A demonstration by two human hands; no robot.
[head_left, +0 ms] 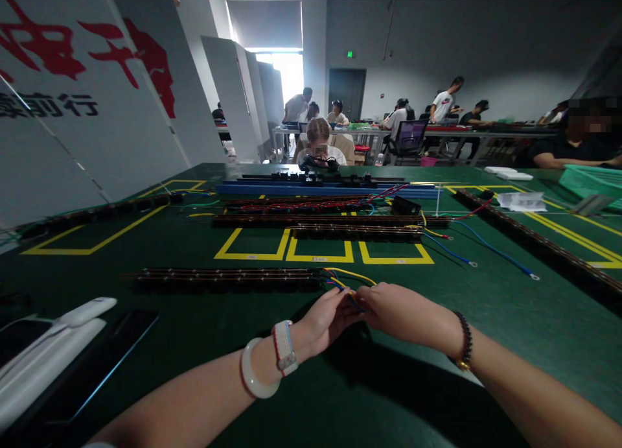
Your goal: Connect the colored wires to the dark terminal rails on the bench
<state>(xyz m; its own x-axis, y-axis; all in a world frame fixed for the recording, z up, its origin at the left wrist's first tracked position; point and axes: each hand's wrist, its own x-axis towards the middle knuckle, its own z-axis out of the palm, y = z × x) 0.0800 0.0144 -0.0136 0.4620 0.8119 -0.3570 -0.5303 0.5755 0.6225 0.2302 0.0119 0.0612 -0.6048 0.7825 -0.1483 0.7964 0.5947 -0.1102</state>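
A dark bar (pixel 228 279) with thin lengthwise rods lies across the green table in front of me. Yellow, blue and red wires (pixel 347 273) come out of its right end. My left hand (pixel 328 318), below a watch and a pale bangle, has its fingers closed on these wires. Beside it, touching, my right hand (pixel 396 312) pinches the same wires from the right. The wires' ends are hidden between my fingers.
Several similar bars (pixel 330 222) with loose wires lie farther back, before a blue rail (pixel 330 188). A long bar (pixel 549 244) slants at right, near a green basket (pixel 593 183). A phone (pixel 116 364) lies at left. People sit beyond the table.
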